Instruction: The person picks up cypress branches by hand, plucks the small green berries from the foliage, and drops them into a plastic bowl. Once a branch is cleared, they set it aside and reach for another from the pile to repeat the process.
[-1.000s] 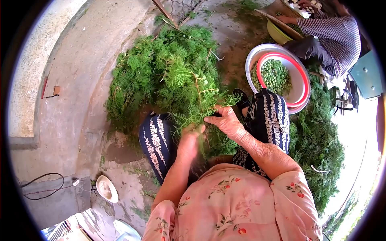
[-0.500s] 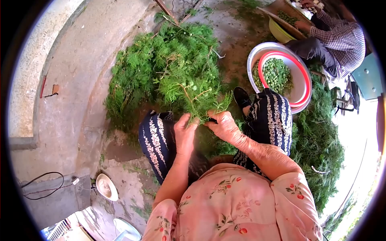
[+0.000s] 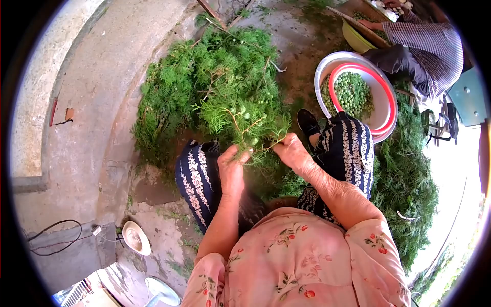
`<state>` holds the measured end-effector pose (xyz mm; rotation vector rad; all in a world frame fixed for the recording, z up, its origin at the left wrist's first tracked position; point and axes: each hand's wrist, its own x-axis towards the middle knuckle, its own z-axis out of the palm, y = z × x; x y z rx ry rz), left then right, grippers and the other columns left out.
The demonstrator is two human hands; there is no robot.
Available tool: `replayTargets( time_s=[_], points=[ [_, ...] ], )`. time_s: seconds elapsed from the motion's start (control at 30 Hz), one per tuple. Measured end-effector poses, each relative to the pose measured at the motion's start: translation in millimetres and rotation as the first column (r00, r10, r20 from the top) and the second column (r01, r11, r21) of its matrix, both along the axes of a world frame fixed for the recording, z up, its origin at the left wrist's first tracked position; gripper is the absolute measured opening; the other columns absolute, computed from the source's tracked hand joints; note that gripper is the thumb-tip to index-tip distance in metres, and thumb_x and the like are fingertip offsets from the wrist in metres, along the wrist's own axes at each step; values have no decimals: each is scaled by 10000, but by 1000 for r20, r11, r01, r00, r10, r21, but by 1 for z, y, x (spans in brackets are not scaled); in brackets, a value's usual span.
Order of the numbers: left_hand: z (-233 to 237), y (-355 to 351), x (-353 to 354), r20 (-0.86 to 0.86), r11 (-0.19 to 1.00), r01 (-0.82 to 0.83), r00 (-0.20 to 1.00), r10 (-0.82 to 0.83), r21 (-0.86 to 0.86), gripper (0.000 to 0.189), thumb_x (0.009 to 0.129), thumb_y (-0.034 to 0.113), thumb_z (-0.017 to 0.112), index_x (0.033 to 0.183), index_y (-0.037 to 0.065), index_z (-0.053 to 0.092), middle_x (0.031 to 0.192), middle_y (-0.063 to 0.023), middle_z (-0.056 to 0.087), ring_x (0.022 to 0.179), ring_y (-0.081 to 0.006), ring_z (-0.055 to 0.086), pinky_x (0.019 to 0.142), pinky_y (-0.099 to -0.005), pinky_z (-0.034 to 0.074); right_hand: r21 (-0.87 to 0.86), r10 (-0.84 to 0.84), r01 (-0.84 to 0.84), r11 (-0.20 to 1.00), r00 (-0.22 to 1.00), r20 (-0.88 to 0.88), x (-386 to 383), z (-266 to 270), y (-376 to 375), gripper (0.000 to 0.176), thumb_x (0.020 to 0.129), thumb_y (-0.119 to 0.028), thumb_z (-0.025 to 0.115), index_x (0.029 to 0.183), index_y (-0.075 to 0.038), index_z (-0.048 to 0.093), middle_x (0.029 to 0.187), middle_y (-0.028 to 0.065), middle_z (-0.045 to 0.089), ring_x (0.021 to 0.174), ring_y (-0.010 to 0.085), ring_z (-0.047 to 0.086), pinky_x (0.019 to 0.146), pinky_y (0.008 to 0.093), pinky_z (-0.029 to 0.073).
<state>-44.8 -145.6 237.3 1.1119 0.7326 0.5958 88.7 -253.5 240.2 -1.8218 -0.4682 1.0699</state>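
Observation:
My left hand [image 3: 233, 165] is closed around the lower stem of a green conifer sprig [image 3: 239, 125], which bears small round green cones. To its right, my right hand [image 3: 294, 152] pinches a side twig at the sprig's edge; its fingertips are partly hidden. Just beyond both hands lies a large heap of conifer branches [image 3: 174, 89], and the held sprig overlaps it in view. By my right knee, a red-rimmed white basin [image 3: 382, 110] holds many picked green cones [image 3: 352, 92] and sits within a wider metal basin [image 3: 320, 64].
At the upper right a co-worker in a checked sleeve [image 3: 417, 38] reaches into a woven tray [image 3: 353, 23] over a yellow-green basin [image 3: 353, 38]. More cut branches [image 3: 404, 189] lie on my right. A small white bowl [image 3: 135, 238] stands at lower left.
My right hand has moved right, away from my left hand, and the gap between them has widened. The sprig has spread slightly. The co-worker's arm has shifted left over the tray.

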Motion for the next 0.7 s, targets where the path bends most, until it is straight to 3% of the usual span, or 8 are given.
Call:
replayTargets(
  time_s=[0.03, 0.13, 0.2, 0.43, 0.47, 0.53, 0.6, 0.7],
  points=[
    [-1, -1, 0, -17, 1000, 13, 1000, -13, 14, 173, 757, -31, 626, 923, -3, 663, 829, -10, 639, 731, -70, 535, 691, -201, 412, -30, -127, 129, 991, 990, 63, -1, -10, 4, 290, 799, -129, 635, 1073, -40, 598, 680, 30, 514, 621, 100, 461, 534, 294, 384],
    [-3, -2, 1, -49, 997, 47, 998, -44, 54, 180, 754, -33, 621, 927, -3, 662, 825, -5, 636, 731, -65, 531, 687, -200, 411, 429, -74, 17, 903, 990, 117, 1, -3, 2, 427, 784, -149, 691, 1160, -32, 526, 944, 68, 568, 853, 122, 508, 724, 301, 429],
    [0, -3, 1, -56, 995, 71, 996, -67, 76, 179, 758, -26, 623, 932, -3, 658, 828, -3, 633, 730, -68, 531, 686, -202, 412, 379, -49, 122, 917, 979, -197, 2, 12, 6, 476, 775, -156, 709, 1181, -17, 501, 1037, 84, 569, 947, 142, 511, 820, 310, 430],
    [0, -5, 1, -151, 985, 150, 979, -136, 85, 210, 740, 9, 629, 950, -7, 628, 884, 5, 614, 787, -83, 531, 737, -224, 409, 170, 19, 6, 985, 989, -144, -6, 11, 8, 525, 751, -262, 738, 1160, -15, 520, 1101, 99, 563, 1001, 164, 521, 878, 316, 427],
    [1, -5, 1, -136, 981, 177, 977, -165, 79, 181, 762, 20, 607, 940, -5, 630, 880, 3, 617, 782, -81, 528, 741, -222, 406, 41, 206, -213, 976, 971, 124, -1, 28, 7, 507, 799, -275, 686, 1193, -19, 495, 1141, 103, 534, 1024, 162, 505, 882, 334, 429],
    [0, -3, 1, -114, 981, 177, 979, -168, 81, 165, 779, 24, 608, 939, -8, 626, 855, -2, 617, 761, -76, 522, 696, -211, 408, 33, 360, -385, 922, 888, 284, 5, 21, 5, 504, 844, -266, 629, 1238, -11, 444, 1163, 109, 515, 1044, 158, 493, 883, 349, 432],
    [0, -3, 1, -95, 983, 173, 981, -167, 59, 157, 788, 28, 608, 938, -11, 624, 843, -8, 618, 749, -73, 519, 672, -204, 408, 140, 349, -372, 917, 922, 167, 5, 14, 2, 493, 875, -245, 587, 1265, -3, 406, 1172, 115, 506, 1041, 156, 497, 868, 349, 443],
    [1, -5, 1, -79, 986, 169, 983, -168, 7, 155, 791, 44, 610, 934, -13, 623, 840, -14, 620, 747, -75, 521, 671, -205, 406, 283, 170, -80, 956, 935, -311, 1, -1, -2, 459, 886, -196, 570, 1256, 3, 384, 1147, 119, 518, 975, 149, 529, 812, 312, 466]
  ],
)
